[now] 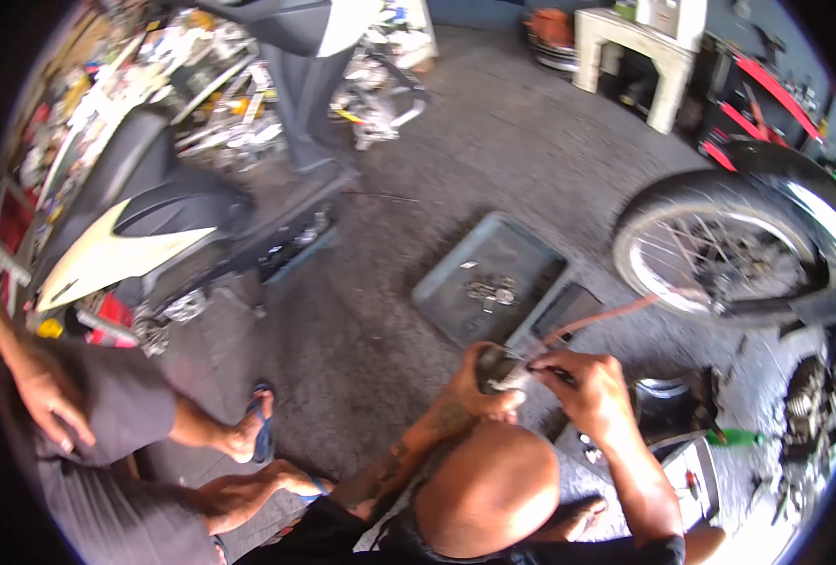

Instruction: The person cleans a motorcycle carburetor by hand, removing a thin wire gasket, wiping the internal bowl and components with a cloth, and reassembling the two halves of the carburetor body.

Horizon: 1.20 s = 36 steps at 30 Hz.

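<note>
Low in the middle, my left hand [479,388] is closed around a small greyish metal part [496,370], blurred and partly covered by the fingers. Just right of it, my right hand [589,391] is closed in a pinch, its fingertips close to that part. Something small and dark shows at those fingertips, too blurred to name. Beyond both hands lies a grey rectangular tray [437,282] with several small metal pieces [491,290] in it. A dark flat rectangular thing [571,311] sits against the tray's right side. A bare knee [488,490] rises between my forearms.
A spoked motorcycle wheel [719,243] is at right, with a reddish hose-like strip [606,315] near it. A black open container [667,405] and green bottle [733,438] lie nearer. At left are a scooter [135,221] and a seated person's legs [121,395]. A white stand [634,42] is behind.
</note>
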Each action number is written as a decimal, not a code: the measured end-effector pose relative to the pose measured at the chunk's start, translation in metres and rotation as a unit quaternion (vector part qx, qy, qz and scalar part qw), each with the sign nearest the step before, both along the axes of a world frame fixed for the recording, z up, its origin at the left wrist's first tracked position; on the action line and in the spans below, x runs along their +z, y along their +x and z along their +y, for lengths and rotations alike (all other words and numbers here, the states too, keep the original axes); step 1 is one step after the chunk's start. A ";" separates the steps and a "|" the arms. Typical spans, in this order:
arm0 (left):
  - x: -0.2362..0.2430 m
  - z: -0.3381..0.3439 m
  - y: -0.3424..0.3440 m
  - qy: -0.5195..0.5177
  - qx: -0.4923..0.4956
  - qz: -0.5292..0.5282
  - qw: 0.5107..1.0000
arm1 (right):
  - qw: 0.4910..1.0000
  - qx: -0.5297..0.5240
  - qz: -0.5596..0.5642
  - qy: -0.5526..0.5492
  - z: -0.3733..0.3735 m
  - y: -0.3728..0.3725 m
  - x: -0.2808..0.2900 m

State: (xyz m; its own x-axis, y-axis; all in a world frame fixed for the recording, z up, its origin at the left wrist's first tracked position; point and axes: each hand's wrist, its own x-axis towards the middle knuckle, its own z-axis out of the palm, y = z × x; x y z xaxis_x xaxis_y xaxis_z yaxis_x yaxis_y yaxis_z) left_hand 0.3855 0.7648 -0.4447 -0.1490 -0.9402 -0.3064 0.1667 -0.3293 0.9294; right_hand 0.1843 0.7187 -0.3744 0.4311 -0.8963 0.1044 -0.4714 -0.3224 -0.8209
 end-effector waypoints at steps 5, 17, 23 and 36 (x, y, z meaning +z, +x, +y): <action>0.001 -0.001 0.005 0.030 -0.029 -0.007 0.999 | 0.992 0.046 -0.048 -0.111 -0.002 -0.002 -0.011; 0.018 0.007 0.008 0.032 -0.105 0.012 0.994 | 0.973 0.040 -0.060 -0.219 0.009 -0.008 -0.022; 0.024 0.000 0.008 0.025 -0.143 -0.027 0.989 | 0.972 0.086 -0.105 -0.193 0.002 -0.021 -0.019; 0.063 -0.009 -0.004 0.002 -0.203 0.030 0.979 | 0.963 0.107 -0.149 -0.198 0.011 -0.047 0.016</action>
State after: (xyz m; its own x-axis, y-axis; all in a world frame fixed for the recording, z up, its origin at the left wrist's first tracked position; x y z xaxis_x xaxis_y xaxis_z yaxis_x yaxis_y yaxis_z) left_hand 0.3811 0.7553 -0.3814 -0.5283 -0.7985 -0.2886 0.0752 -0.3825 0.9209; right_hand 0.1371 0.7293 -0.3585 0.4996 -0.6545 0.5675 -0.1227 -0.7020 -0.7015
